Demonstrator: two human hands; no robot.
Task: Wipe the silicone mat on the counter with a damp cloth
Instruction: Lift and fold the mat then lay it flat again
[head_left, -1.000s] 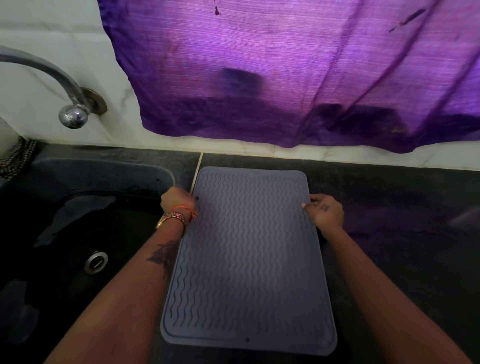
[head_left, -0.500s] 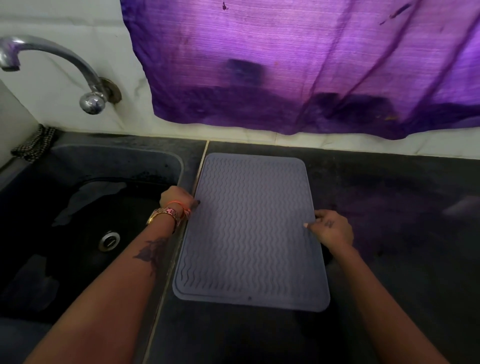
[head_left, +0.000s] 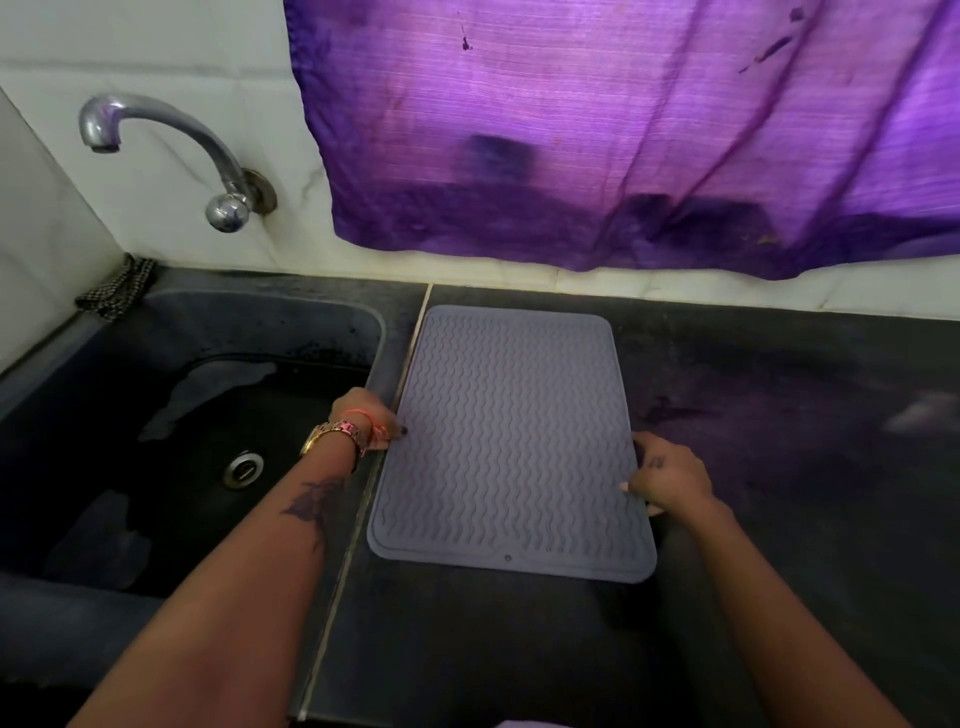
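Note:
A grey silicone mat (head_left: 511, 441) with a wavy ribbed surface lies flat on the dark counter (head_left: 779, 467), its left edge along the seam beside the sink. My left hand (head_left: 366, 415) grips the mat's left edge, thumb on top. My right hand (head_left: 667, 475) grips the right edge nearer the front corner, fingers curled round the rim. No cloth is in either hand. A pale purple patch (head_left: 524, 723) shows at the very bottom edge of the view; what it is I cannot tell.
A dark sink (head_left: 182, 441) with a metal drain (head_left: 243, 467) sits to the left, a chrome tap (head_left: 171, 150) above it. A checked rag (head_left: 117, 288) lies at the sink's back left corner. A purple curtain (head_left: 623, 130) hangs over the back wall.
The mat has slid away from the counter's front edge toward the back wall, both hands holding its side edges. My right hand now sits nearer the mat's front corner.

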